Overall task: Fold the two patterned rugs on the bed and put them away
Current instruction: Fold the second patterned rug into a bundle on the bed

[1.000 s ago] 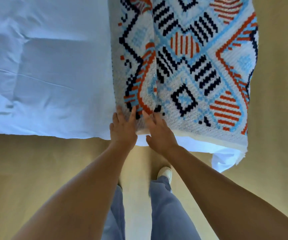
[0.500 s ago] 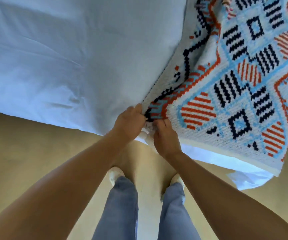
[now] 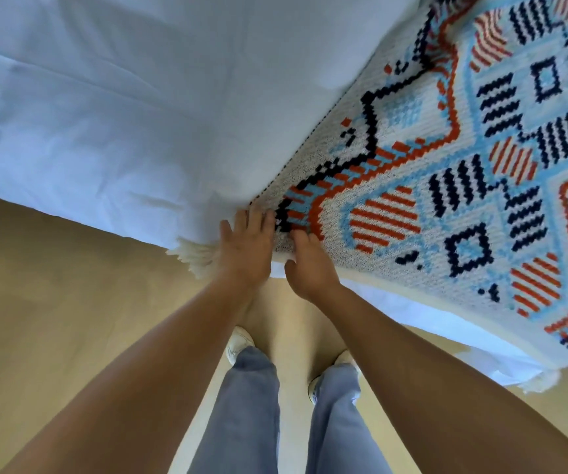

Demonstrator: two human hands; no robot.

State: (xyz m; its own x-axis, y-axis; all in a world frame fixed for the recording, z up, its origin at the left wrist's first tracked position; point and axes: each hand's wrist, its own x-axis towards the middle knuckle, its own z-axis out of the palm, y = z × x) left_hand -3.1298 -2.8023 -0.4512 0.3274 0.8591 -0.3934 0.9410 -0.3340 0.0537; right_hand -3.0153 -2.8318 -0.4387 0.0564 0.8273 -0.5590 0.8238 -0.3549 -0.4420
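Both hands met at the near corner of the patterned rug point(image 3: 446, 200). Her or his left hand point(image 3: 246, 248) lay flat with straight fingers, pressing that corner down on the white-sheeted bed point(image 3: 122, 114). Just beside it, the right hand point(image 3: 309, 268) pinched the rug's pale edge, fingers curled on top and thumb underneath. The rug was spread over the bed's right side, its white fringe point(image 3: 195, 260) hanging past the bed's edge above the tan floor point(image 3: 53, 302).
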